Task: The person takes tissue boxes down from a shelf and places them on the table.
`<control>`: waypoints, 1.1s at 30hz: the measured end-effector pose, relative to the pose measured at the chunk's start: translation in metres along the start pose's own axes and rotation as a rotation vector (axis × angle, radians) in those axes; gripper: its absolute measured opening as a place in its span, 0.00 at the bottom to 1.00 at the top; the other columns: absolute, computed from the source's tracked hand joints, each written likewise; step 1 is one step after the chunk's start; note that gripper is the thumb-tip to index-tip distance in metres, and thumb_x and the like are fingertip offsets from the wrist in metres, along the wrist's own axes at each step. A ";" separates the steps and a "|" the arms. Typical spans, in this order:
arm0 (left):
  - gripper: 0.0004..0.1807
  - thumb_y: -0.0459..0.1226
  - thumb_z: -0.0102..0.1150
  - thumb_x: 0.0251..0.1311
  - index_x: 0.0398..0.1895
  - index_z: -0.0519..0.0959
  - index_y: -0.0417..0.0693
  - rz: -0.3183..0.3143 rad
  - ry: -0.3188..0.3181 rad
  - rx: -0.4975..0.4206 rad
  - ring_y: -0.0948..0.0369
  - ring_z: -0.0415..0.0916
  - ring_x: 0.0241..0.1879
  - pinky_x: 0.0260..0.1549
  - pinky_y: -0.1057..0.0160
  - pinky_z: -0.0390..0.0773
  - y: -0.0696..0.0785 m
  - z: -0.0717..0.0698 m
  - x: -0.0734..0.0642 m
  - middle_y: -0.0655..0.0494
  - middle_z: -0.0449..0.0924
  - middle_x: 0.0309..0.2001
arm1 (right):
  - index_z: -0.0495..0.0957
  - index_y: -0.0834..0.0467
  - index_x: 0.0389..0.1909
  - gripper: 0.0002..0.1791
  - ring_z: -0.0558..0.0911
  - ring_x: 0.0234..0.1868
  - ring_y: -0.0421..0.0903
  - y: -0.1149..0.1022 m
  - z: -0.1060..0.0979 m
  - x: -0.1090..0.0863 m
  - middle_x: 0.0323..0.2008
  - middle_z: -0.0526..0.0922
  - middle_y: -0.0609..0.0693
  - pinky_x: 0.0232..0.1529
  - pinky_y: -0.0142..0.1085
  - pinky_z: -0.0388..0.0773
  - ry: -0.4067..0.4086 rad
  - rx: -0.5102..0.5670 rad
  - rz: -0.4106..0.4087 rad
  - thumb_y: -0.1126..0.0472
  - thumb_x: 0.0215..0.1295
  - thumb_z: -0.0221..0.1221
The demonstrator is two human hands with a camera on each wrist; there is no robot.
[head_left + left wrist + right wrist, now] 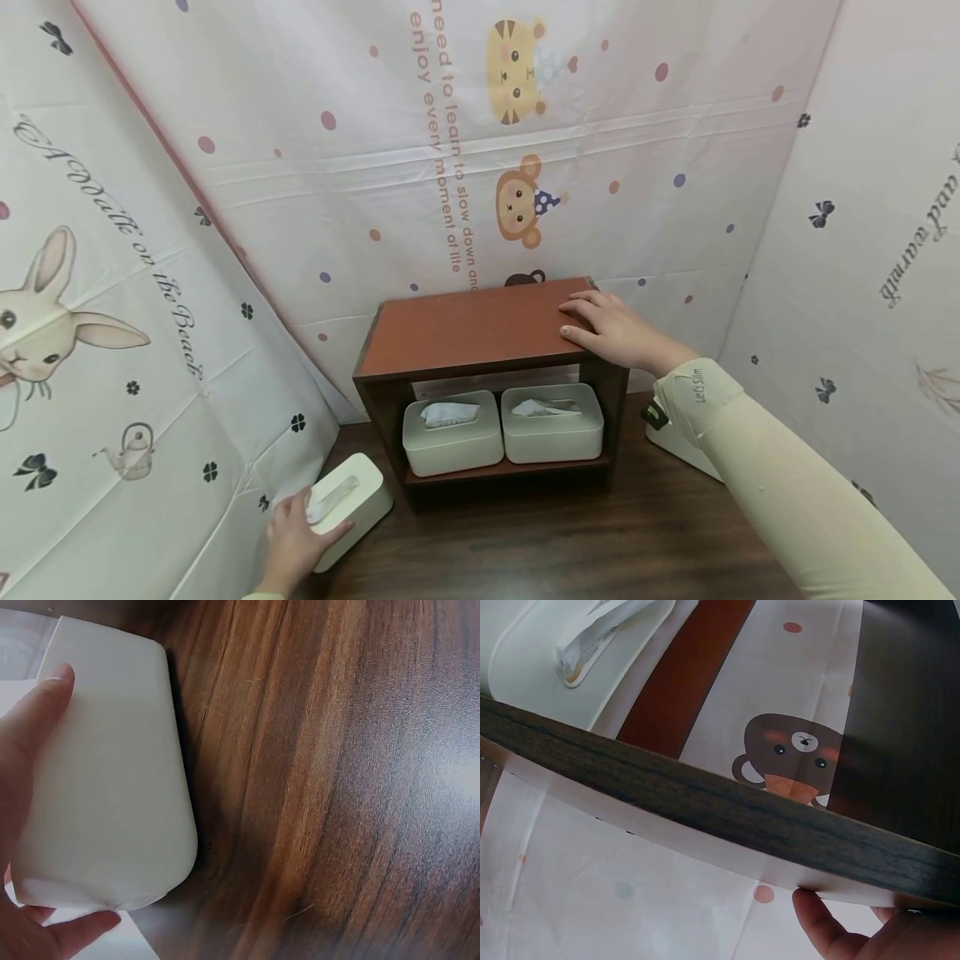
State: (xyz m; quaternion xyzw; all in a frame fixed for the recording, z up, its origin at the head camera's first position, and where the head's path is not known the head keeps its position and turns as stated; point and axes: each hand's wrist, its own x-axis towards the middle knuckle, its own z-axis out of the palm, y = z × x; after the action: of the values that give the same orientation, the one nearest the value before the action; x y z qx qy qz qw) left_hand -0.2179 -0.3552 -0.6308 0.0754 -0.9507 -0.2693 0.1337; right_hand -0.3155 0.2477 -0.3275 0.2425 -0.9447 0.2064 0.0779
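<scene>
At the left, my left hand (pixel 292 537) grips a cream tissue box (pixel 360 500) standing on the table beside a small shelf unit. Its thumb lies along the box's side, and the other fingers reach round the near end in the left wrist view. A white tissue pokes from the slot on top. My right hand (pixel 611 329) rests on the shelf's reddish-brown top (pixel 465 329) near the right edge, fingers spread and fingertips on the board. Inside the shelf, two more tissue boxes sit side by side, the left one (pixel 453 450) and the right one (pixel 555 437).
Another pale box (pixel 682 450) stands right of the shelf, partly hidden by my right sleeve (pixel 772 467). Printed cloth walls (pixel 360 192) enclose the dark wooden table (pixel 540 546) at the back and both sides.
</scene>
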 end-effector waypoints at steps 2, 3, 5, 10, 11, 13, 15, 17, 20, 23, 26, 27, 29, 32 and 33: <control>0.66 0.60 0.88 0.45 0.78 0.65 0.31 0.013 -0.010 0.019 0.21 0.64 0.65 0.62 0.24 0.65 0.000 -0.001 0.001 0.21 0.62 0.68 | 0.71 0.55 0.82 0.35 0.59 0.82 0.65 0.000 0.000 0.000 0.82 0.64 0.60 0.78 0.68 0.58 0.002 0.001 -0.001 0.37 0.87 0.52; 0.66 0.61 0.87 0.46 0.79 0.64 0.31 0.020 -0.019 0.027 0.20 0.64 0.65 0.62 0.23 0.65 0.001 -0.001 0.002 0.20 0.62 0.68 | 0.71 0.55 0.82 0.35 0.58 0.82 0.65 0.000 0.000 0.000 0.82 0.64 0.60 0.78 0.68 0.58 0.002 0.004 0.000 0.37 0.87 0.52; 0.66 0.64 0.84 0.49 0.81 0.62 0.32 0.019 -0.049 0.047 0.19 0.62 0.67 0.63 0.21 0.63 0.003 -0.004 0.003 0.20 0.60 0.71 | 0.71 0.55 0.82 0.35 0.58 0.83 0.66 0.000 0.000 -0.001 0.82 0.64 0.60 0.78 0.68 0.57 0.005 0.009 0.003 0.38 0.87 0.53; 0.57 0.68 0.64 0.69 0.84 0.59 0.37 0.007 -0.093 0.096 0.21 0.52 0.76 0.65 0.15 0.57 0.019 -0.022 0.009 0.22 0.53 0.79 | 0.71 0.56 0.81 0.34 0.58 0.83 0.66 -0.001 0.000 -0.001 0.82 0.64 0.61 0.78 0.68 0.56 0.012 0.015 0.002 0.40 0.87 0.53; 0.54 0.67 0.60 0.73 0.84 0.59 0.38 0.019 -0.086 0.099 0.21 0.51 0.76 0.65 0.15 0.56 0.023 -0.027 0.012 0.22 0.52 0.80 | 0.71 0.56 0.81 0.34 0.58 0.82 0.66 -0.002 -0.001 -0.001 0.82 0.64 0.61 0.78 0.68 0.56 0.012 0.014 0.001 0.40 0.87 0.53; 0.48 0.64 0.55 0.79 0.83 0.60 0.37 0.062 -0.060 0.090 0.20 0.51 0.76 0.65 0.15 0.56 0.032 -0.040 0.019 0.22 0.52 0.80 | 0.71 0.56 0.81 0.34 0.58 0.82 0.66 -0.003 -0.001 -0.001 0.82 0.64 0.61 0.78 0.68 0.57 0.011 0.012 -0.002 0.39 0.87 0.53; 0.43 0.59 0.52 0.82 0.83 0.62 0.36 0.121 -0.028 0.063 0.19 0.52 0.75 0.66 0.16 0.57 0.043 -0.054 0.029 0.22 0.52 0.81 | 0.71 0.56 0.81 0.35 0.59 0.82 0.66 -0.004 -0.001 -0.001 0.82 0.64 0.61 0.78 0.68 0.57 0.009 0.011 0.000 0.39 0.87 0.53; 0.40 0.57 0.49 0.84 0.83 0.62 0.35 0.171 -0.013 0.033 0.19 0.50 0.76 0.66 0.16 0.56 0.055 -0.068 0.041 0.22 0.50 0.82 | 0.71 0.56 0.82 0.35 0.59 0.82 0.66 -0.004 -0.001 0.000 0.82 0.64 0.60 0.78 0.68 0.57 0.008 0.012 0.001 0.38 0.87 0.53; 0.39 0.56 0.49 0.86 0.83 0.63 0.35 0.242 0.012 -0.005 0.21 0.49 0.78 0.67 0.16 0.56 0.077 -0.091 0.059 0.24 0.48 0.83 | 0.71 0.56 0.82 0.35 0.59 0.82 0.66 -0.004 -0.001 0.000 0.82 0.64 0.61 0.78 0.68 0.57 0.006 0.011 0.000 0.39 0.87 0.53; 0.37 0.54 0.49 0.86 0.82 0.64 0.35 0.308 0.032 -0.037 0.23 0.49 0.79 0.68 0.18 0.55 0.102 -0.113 0.077 0.25 0.49 0.83 | 0.71 0.57 0.81 0.34 0.59 0.82 0.66 -0.004 -0.001 0.000 0.82 0.64 0.62 0.78 0.68 0.57 0.009 0.009 -0.004 0.40 0.87 0.53; 0.36 0.52 0.50 0.86 0.82 0.65 0.35 0.377 0.066 -0.052 0.24 0.50 0.79 0.69 0.19 0.56 0.126 -0.132 0.089 0.26 0.51 0.83 | 0.71 0.58 0.81 0.34 0.58 0.82 0.67 -0.003 -0.002 -0.001 0.82 0.64 0.62 0.79 0.68 0.56 0.012 0.008 -0.006 0.41 0.87 0.54; 0.36 0.52 0.50 0.86 0.82 0.65 0.35 0.394 0.073 -0.057 0.25 0.51 0.79 0.69 0.19 0.56 0.133 -0.138 0.093 0.27 0.51 0.83 | 0.71 0.58 0.81 0.34 0.58 0.82 0.67 -0.003 -0.002 -0.001 0.82 0.64 0.62 0.79 0.68 0.56 0.012 0.009 -0.005 0.41 0.87 0.54; 0.35 0.52 0.51 0.86 0.82 0.66 0.36 0.427 0.094 -0.060 0.25 0.52 0.79 0.69 0.19 0.57 0.147 -0.147 0.098 0.28 0.53 0.83 | 0.71 0.57 0.81 0.34 0.58 0.82 0.67 -0.004 -0.002 -0.001 0.82 0.64 0.62 0.79 0.68 0.56 0.007 0.011 -0.003 0.40 0.87 0.53; 0.35 0.52 0.50 0.86 0.82 0.66 0.38 0.463 0.109 -0.076 0.27 0.53 0.80 0.70 0.20 0.57 0.164 -0.156 0.105 0.31 0.54 0.84 | 0.71 0.56 0.81 0.35 0.58 0.82 0.66 -0.004 -0.002 -0.001 0.82 0.64 0.62 0.78 0.69 0.56 0.000 0.017 0.003 0.39 0.87 0.53; 0.34 0.52 0.50 0.86 0.82 0.67 0.39 0.471 0.112 -0.085 0.28 0.54 0.80 0.71 0.21 0.57 0.170 -0.158 0.107 0.32 0.54 0.84 | 0.71 0.56 0.82 0.35 0.58 0.82 0.66 -0.004 -0.002 -0.001 0.82 0.64 0.62 0.78 0.69 0.57 -0.001 0.018 0.004 0.39 0.87 0.53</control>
State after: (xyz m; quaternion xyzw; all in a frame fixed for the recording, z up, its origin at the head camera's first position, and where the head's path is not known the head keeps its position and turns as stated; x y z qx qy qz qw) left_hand -0.2848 -0.3129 -0.3880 -0.1394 -0.9210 -0.2657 0.2485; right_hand -0.3121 0.2454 -0.3248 0.2415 -0.9434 0.2149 0.0747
